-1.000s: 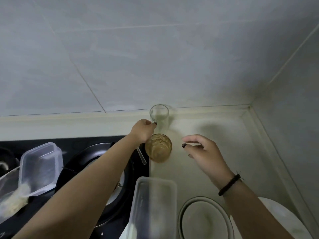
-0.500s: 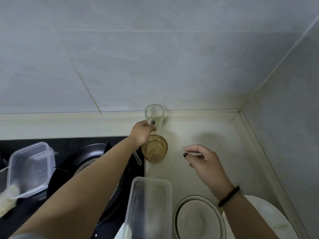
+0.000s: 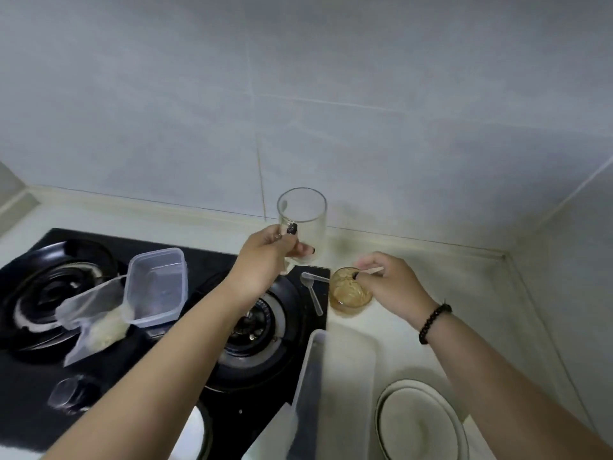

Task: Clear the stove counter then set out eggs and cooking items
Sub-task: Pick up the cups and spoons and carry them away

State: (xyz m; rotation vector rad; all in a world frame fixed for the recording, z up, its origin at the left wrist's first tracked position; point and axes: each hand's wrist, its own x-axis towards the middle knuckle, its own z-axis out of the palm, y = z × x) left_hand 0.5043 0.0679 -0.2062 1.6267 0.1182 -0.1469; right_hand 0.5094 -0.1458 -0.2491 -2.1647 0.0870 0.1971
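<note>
My left hand [image 3: 265, 255] grips a tall clear glass [image 3: 303, 215] by its lower part and holds it above the back edge of the black stove [image 3: 205, 260]. My right hand [image 3: 386, 282] reaches over a short glass smeared with brown residue [image 3: 348, 295], which stands on the counter just right of the stove; its thumb and finger pinch the rim. A clear plastic spoon [image 3: 311, 292] lies on the stove's right edge beside that glass.
A clear plastic tub [image 3: 156, 287] and a plastic bag with pale contents [image 3: 96, 327] sit on the stove between the burners. A tall clear container [image 3: 331, 393] stands in front. White plates [image 3: 421, 423] lie at the lower right. Tiled walls close the corner.
My left hand has lifted the tall glass off the counter. My right hand moved forward onto the brown-smeared glass. The camera swung left, showing more of the stove.
</note>
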